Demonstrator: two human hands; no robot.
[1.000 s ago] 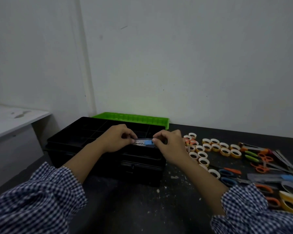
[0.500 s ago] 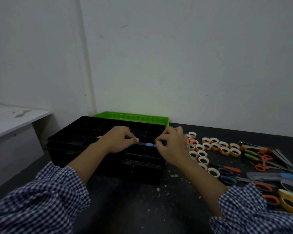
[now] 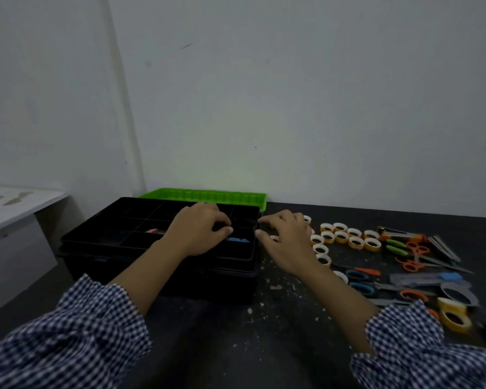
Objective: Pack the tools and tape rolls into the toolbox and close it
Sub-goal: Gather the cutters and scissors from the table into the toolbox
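The black toolbox (image 3: 96, 262) sat open on the dark worktop (image 3: 208, 332); the left grip (image 3: 198, 233) was over its tray, fingers loosely curled, empty; the right grip (image 3: 285, 240) hung relaxed and empty beside its right edge; tape rolls (image 3: 341, 237) and scissors (image 3: 413, 252) lay further right.

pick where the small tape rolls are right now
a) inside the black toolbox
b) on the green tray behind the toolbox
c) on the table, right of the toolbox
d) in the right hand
c: the small tape rolls lie clustered on the dark table, to the right of the black toolbox; the right hand, fingers spread, holds none of them.
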